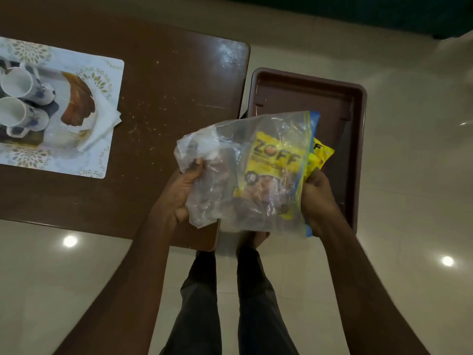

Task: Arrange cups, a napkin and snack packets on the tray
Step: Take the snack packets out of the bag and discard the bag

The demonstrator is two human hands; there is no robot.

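A clear zip bag (225,149) with yellow snack packets (271,165) inside hangs between my hands, above the table's right end. My left hand (179,193) grips the bag's crumpled left side. My right hand (317,201) grips its blue zip edge, where another yellow packet (320,155) sticks out. On the patterned tray (107,73) at the far left lie two white cups (18,80) (15,114) on their sides, beside a folded white napkin (102,124).
The brown table (166,85) takes up the upper left. A brown plastic tub (307,93) sits on the floor just past the table's right edge, under the bag. My legs and feet stand on the pale tiled floor (409,175) below.
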